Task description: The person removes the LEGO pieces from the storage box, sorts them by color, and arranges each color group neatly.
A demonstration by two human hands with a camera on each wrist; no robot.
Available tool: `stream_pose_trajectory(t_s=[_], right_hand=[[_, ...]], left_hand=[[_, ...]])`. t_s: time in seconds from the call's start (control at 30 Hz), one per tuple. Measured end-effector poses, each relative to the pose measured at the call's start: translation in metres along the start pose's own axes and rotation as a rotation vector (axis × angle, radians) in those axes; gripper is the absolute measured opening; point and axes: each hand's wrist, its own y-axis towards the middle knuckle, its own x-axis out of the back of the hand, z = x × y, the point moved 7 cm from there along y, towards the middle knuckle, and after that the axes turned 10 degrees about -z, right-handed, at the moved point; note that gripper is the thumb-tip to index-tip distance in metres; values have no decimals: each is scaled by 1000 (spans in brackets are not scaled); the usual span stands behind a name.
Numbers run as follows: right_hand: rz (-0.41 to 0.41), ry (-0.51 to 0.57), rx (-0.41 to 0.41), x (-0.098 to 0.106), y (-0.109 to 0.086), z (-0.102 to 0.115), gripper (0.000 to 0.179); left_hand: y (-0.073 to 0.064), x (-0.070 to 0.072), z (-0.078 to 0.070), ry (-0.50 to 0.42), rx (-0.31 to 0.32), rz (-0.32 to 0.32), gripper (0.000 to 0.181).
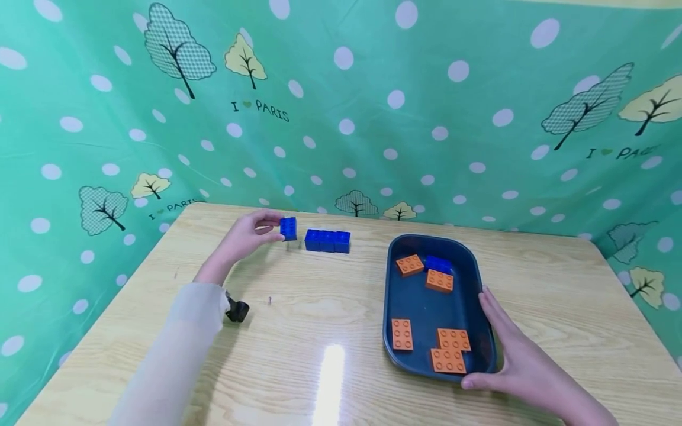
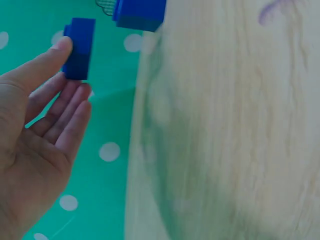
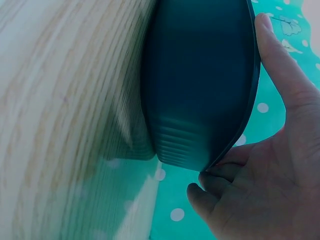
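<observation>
My left hand pinches a blue toy brick between thumb and fingers near the table's back edge. In the left wrist view the thumb lies on the studded side of this brick. Just right of it, a row of blue bricks stands end to end. My right hand grips the near right corner of a dark blue tray, thumb at the near rim and fingers along the right side. Inside the tray lie several orange bricks and a blue brick, partly hidden by an orange one.
The wooden table reaches back to a green dotted cloth. A black device is at the left sleeve cuff. A bright light reflection lies on the tabletop between the arms.
</observation>
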Motion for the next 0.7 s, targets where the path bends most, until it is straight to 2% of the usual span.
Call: stream_pose_trajectory(t_s=[0.13, 0.33, 0.5, 0.7], right_hand=[[-1, 6, -1, 0, 0, 0, 135], [-7, 9, 4, 0, 0, 0, 136], [-6, 4, 13, -1, -1, 0, 137], [7, -2, -1, -1, 1, -2, 137]], left_hand=[[1, -9, 10, 48, 17, 54, 52], [4, -21, 15, 90, 8, 97, 49], [9, -31, 20, 150, -5, 118, 49], [13, -32, 19, 163, 9, 120, 49]])
